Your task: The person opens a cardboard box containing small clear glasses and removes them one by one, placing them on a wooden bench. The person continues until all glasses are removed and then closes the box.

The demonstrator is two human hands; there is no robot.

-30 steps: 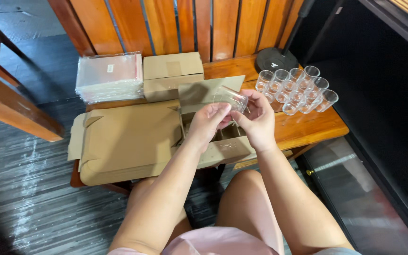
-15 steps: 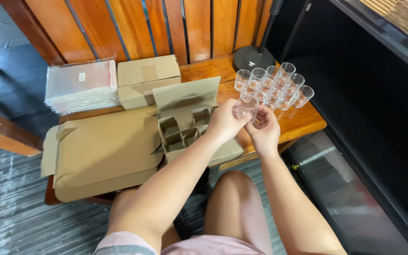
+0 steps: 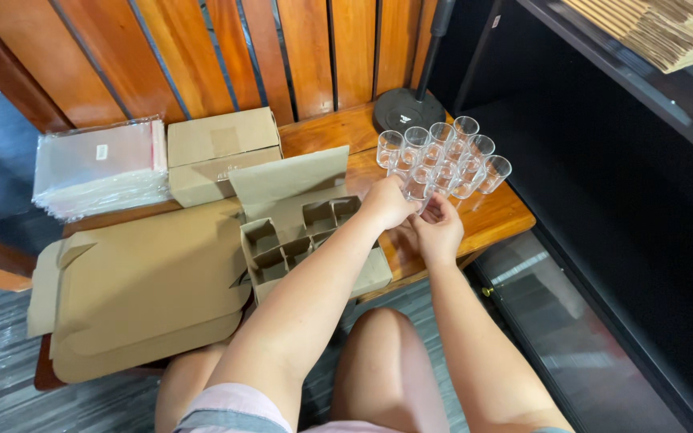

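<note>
both hands meet right of centre frame: left hand (image 3: 387,204) pinches a small clear glass (image 3: 419,186) at the near edge of the cluster of glasses (image 3: 451,156), upright, right hand (image 3: 439,232) half-curled just below it. the divided box (image 3: 298,240) sits to the left, nearer the left hand.

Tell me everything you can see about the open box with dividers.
The box is plain brown cardboard and lies open on the wooden table, its lid flap raised behind it. Cardboard dividers split the inside into small square cells, and those in view look empty. It rests partly on a stack of flat cardboard sheets. The left forearm crosses above its front right corner; whether it touches is unclear.
</note>
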